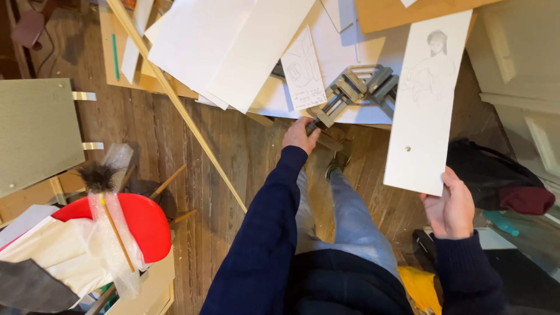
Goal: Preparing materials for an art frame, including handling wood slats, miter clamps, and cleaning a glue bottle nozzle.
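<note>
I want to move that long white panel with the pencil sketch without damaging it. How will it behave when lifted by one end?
The white panel is probably stiff: the right hand holds it by its bottom edge alone, and it stays flat with no sag. It looks thin, so likely light. The pencil drawing might smudge if rubbed.

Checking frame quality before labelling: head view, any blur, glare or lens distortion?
Head view: mostly sharp; pencil lines on the tall white panel in the right hand are readable. Left hand on the metal corner clamp is slightly soft. White sheets are bright, near blown out. Wide-angle bowing at the edges; right side falls into shadow.
</note>
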